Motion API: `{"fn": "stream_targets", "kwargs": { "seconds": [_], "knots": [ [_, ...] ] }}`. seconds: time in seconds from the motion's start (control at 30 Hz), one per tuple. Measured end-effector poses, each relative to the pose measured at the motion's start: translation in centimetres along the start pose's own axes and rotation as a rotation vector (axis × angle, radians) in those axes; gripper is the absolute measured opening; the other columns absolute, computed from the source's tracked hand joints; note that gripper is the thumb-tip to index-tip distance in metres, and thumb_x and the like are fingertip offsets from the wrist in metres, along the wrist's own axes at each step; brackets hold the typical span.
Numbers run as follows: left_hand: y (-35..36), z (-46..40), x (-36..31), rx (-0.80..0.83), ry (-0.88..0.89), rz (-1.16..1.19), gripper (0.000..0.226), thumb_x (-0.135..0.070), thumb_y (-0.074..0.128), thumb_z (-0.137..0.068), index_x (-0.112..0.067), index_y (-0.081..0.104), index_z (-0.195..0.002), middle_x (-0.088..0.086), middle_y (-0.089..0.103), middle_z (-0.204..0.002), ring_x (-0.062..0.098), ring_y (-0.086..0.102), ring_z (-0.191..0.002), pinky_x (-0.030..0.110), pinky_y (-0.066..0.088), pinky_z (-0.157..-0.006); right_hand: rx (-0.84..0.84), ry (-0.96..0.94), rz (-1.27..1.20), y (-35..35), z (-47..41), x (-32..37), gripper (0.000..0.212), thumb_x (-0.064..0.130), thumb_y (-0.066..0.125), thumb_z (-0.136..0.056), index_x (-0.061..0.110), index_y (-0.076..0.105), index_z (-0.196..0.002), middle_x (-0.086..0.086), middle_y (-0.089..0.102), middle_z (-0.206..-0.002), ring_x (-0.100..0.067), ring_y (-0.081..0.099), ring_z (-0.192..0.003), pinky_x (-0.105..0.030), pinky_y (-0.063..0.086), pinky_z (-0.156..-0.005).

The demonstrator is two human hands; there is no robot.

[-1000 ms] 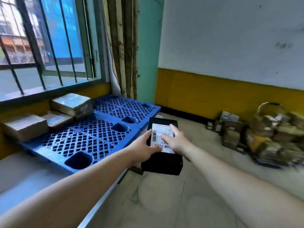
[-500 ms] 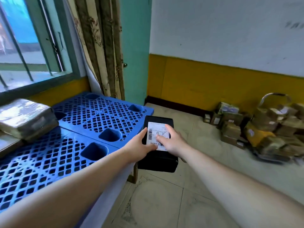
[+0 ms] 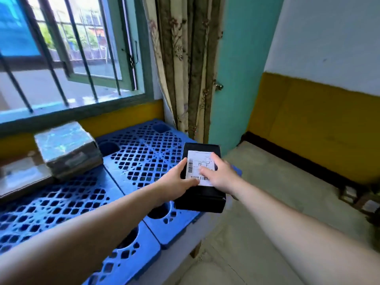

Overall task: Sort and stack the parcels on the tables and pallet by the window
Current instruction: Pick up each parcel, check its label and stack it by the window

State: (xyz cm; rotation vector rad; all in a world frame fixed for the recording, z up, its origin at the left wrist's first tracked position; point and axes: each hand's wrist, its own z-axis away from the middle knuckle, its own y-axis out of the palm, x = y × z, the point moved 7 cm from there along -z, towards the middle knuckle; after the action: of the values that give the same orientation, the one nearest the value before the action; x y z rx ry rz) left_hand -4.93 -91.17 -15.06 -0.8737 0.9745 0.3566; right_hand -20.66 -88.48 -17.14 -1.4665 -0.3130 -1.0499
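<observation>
A black parcel [image 3: 202, 197] with a white barcode label on top is held over the right end of the blue plastic pallet [image 3: 141, 157]. My left hand [image 3: 178, 182] grips its left side, thumb across the label's lower edge. My right hand [image 3: 221, 174] holds the right side with fingers spread over the label. Whether the parcel touches the pallet cannot be told. A tape-wrapped cardboard parcel [image 3: 67, 149] lies on the pallet's left part below the window, and a flatter box [image 3: 22, 177] lies beside it at the left edge.
The pallet rests on a table whose pale edge [image 3: 181, 245] runs along the tiled floor [image 3: 257, 202]. A barred window [image 3: 67, 58] is behind it, a curtain [image 3: 185, 64] and a teal door [image 3: 234, 75] to the right. More parcels [image 3: 357, 200] sit at the far right wall.
My view has turned left toward the window. Both hands have carried the black parcel from over the floor to above the pallet's right end.
</observation>
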Motion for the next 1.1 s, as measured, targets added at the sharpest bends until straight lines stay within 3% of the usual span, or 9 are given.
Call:
{"fn": "stream_targets", "kwargs": {
  "seconds": [0.07, 0.17, 0.27, 0.37, 0.43, 0.63, 0.73, 0.87, 1.1],
  "knots": [
    [-3.2, -1.6, 1.4, -0.085, -0.031, 0.004, 0.079, -0.035, 0.06, -0.093, -0.035, 0.01, -0.153, -0.006, 0.042, -0.143, 0.008, 0.053, -0.096, 0.014, 0.043, -0.064, 0.053, -0.055, 0.014, 2.3, -3.6, 2.5, 0.109, 0.077, 0.054, -0.053, 0.028, 0.038, -0.149, -0.008, 0.051, -0.139, -0.023, 0.052, -0.125, -0.039, 0.04, -0.109],
    [-7.9, -3.3, 4.1, -0.18, -0.066, 0.001, 0.08, -0.035, 0.061, -0.093, -0.034, 0.009, -0.153, -0.004, 0.041, -0.145, 0.007, 0.054, -0.09, 0.013, 0.044, -0.063, 0.166, -0.123, 0.03, 6.2, -7.5, 6.6, 0.092, 0.059, 0.063, -0.082, 0.024, 0.023, -0.157, -0.009, 0.034, -0.152, -0.024, 0.039, -0.138, -0.035, 0.03, -0.116],
    [-12.2, -4.5, 6.9, -0.22, -0.12, -0.045, 0.08, -0.034, 0.06, -0.093, -0.03, 0.009, -0.154, -0.004, 0.041, -0.143, 0.007, 0.053, -0.099, 0.006, 0.04, -0.064, 0.266, -0.163, 0.057, 10.6, -11.3, 9.9, 0.088, 0.051, 0.062, -0.09, 0.022, 0.014, -0.158, -0.007, 0.024, -0.158, -0.024, 0.034, -0.142, -0.033, 0.028, -0.116],
    [-16.1, -5.3, 9.0, -0.254, -0.15, -0.185, 0.081, -0.043, 0.06, -0.09, -0.022, 0.014, -0.154, -0.004, 0.034, -0.149, 0.012, 0.043, -0.127, 0.015, 0.035, -0.094, 0.354, -0.232, 0.073, 14.5, -14.5, 13.5, 0.092, 0.052, 0.064, -0.088, 0.022, 0.012, -0.158, -0.007, 0.028, -0.157, -0.025, 0.038, -0.139, -0.039, 0.031, -0.116],
    [-18.3, -5.8, 9.9, -0.277, -0.155, -0.293, 0.079, -0.05, 0.058, -0.087, -0.02, 0.024, -0.151, -0.001, 0.036, -0.149, 0.014, 0.04, -0.132, 0.022, 0.03, -0.108, 0.397, -0.267, 0.075, 16.6, -16.4, 15.4, 0.093, 0.051, 0.065, -0.087, 0.021, 0.013, -0.158, -0.007, 0.03, -0.156, -0.025, 0.04, -0.138, -0.04, 0.033, -0.115],
    [-24.2, -7.3, 12.2, -0.377, -0.285, -0.752, 0.074, -0.06, 0.051, -0.088, -0.025, 0.029, -0.149, 0.006, 0.02, -0.158, 0.025, 0.012, -0.146, 0.037, 0.012, -0.118, 0.496, -0.345, 0.168, 21.4, -22.1, 19.5, 0.086, 0.049, 0.06, -0.092, 0.022, 0.012, -0.158, -0.009, 0.026, -0.154, -0.027, 0.036, -0.137, -0.033, 0.029, -0.112],
    [-26.7, -7.7, 14.9, -0.432, -0.491, -0.857, 0.093, -0.074, 0.047, -0.08, -0.028, 0.011, -0.153, 0.007, -0.003, -0.162, 0.027, -0.007, -0.148, 0.048, 0.003, -0.12, 0.558, -0.352, 0.19, 23.6, -24.6, 20.4, 0.086, 0.048, 0.06, -0.092, 0.023, 0.011, -0.158, -0.01, 0.025, -0.154, -0.027, 0.038, -0.136, -0.033, 0.031, -0.111],
    [-27.6, -9.3, 17.4, -0.391, -0.617, -0.881, 0.114, -0.082, 0.051, -0.07, -0.03, -0.009, -0.152, 0.007, -0.009, -0.161, 0.028, -0.011, -0.148, 0.054, -0.002, -0.117, 0.617, -0.375, 0.193, 26.6, -26.8, 21.1, 0.082, 0.043, 0.06, -0.092, 0.028, 0.014, -0.158, -0.01, 0.031, -0.15, -0.027, 0.045, -0.13, -0.034, 0.035, -0.111],
    [-28.3, -11.0, 18.7, -0.512, -0.647, -0.907, 0.101, -0.073, 0.053, -0.077, -0.034, -0.003, -0.151, 0.003, -0.009, -0.161, 0.03, -0.009, -0.148, 0.058, 0.003, -0.116, 0.597, -0.413, 0.275, 30.8, -30.1, 22.7, 0.062, 0.041, 0.05, -0.098, 0.023, 0.027, -0.153, -0.016, 0.035, -0.144, -0.035, 0.045, -0.127, -0.039, 0.039, -0.105]
  ]
}}
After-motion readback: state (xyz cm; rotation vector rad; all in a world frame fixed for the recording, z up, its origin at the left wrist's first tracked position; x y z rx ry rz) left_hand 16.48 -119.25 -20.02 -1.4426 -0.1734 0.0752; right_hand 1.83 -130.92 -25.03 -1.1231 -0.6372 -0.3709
